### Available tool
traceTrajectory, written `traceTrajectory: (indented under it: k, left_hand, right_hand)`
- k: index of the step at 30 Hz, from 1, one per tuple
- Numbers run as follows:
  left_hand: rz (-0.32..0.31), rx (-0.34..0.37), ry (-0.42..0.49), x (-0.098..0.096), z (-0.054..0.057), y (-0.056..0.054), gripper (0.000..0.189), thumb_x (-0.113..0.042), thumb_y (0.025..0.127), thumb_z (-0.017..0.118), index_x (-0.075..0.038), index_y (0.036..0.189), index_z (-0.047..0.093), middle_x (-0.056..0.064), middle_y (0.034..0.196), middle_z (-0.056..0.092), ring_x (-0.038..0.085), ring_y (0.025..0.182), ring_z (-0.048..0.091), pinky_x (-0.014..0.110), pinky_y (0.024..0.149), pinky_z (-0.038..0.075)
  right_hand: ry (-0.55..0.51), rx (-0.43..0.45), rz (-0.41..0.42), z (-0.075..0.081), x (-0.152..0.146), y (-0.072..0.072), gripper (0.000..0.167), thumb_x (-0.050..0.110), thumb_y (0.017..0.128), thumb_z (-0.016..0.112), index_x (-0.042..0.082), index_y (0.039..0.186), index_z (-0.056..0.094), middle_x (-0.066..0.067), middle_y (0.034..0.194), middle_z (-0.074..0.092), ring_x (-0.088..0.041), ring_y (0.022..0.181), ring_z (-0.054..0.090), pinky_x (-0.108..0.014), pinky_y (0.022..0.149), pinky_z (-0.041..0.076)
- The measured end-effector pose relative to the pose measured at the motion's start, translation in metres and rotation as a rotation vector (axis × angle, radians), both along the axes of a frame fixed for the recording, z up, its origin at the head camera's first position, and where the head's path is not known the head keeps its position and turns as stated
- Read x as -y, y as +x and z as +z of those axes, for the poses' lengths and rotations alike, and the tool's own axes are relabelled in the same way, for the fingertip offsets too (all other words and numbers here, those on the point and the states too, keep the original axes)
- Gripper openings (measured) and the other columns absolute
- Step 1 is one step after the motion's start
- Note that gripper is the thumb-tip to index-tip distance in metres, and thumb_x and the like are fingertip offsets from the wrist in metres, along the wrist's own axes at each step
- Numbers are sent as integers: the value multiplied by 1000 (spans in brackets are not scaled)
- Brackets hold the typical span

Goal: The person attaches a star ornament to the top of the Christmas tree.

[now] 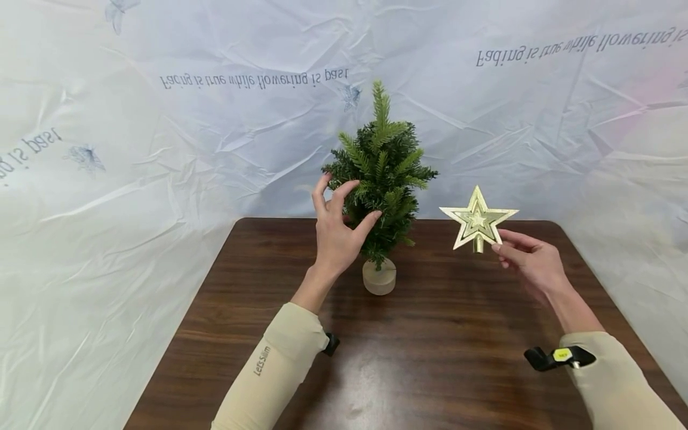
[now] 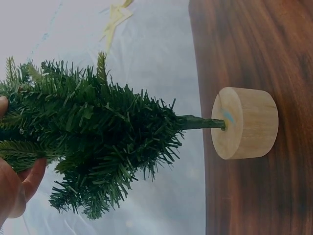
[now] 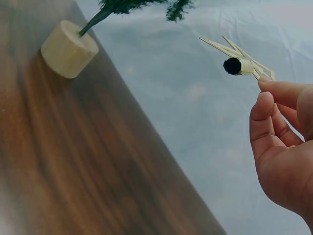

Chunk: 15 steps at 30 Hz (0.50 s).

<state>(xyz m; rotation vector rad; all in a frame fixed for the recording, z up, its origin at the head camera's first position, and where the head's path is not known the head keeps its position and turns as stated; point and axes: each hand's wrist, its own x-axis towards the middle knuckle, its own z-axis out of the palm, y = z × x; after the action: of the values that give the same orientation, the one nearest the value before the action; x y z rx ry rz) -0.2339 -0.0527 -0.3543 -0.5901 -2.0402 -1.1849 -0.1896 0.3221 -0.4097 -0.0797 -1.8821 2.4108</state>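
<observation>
A small artificial Christmas tree (image 1: 384, 173) stands upright on a round wooden base (image 1: 379, 278), with dark and lighter green branches. My left hand (image 1: 338, 230) is at the tree's left side, its bent fingers and thumb around some of the branches. In the left wrist view, fingertips (image 2: 34, 178) show among the needles. To the right of the tree, my right hand (image 1: 534, 263) holds up a gold star tree topper (image 1: 477, 220), pinching its lower right point between thumb and fingers. The topper's hollow socket (image 3: 233, 66) shows its dark opening in the right wrist view.
The base rests on a dark brown wooden table (image 1: 430, 346). Wrinkled white sheeting (image 1: 242, 137) with printed writing hangs behind and at both sides of the table. Black straps (image 1: 559, 357) are on the sleeves near the wrists.
</observation>
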Motion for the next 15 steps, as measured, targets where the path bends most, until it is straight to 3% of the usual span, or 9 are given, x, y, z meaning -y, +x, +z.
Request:
traceTrajectory:
  k: [15]
  left_hand:
    - [-3, 0, 1, 1, 0, 1, 59, -28, 95, 82, -16, 146, 53, 21, 166, 21, 34, 95, 58, 39, 68, 49]
  right_hand:
    - [-100, -136, -16, 34, 10, -13, 34, -17, 91, 71, 8, 110, 83, -2, 77, 75, -11, 60, 66, -21, 55, 54]
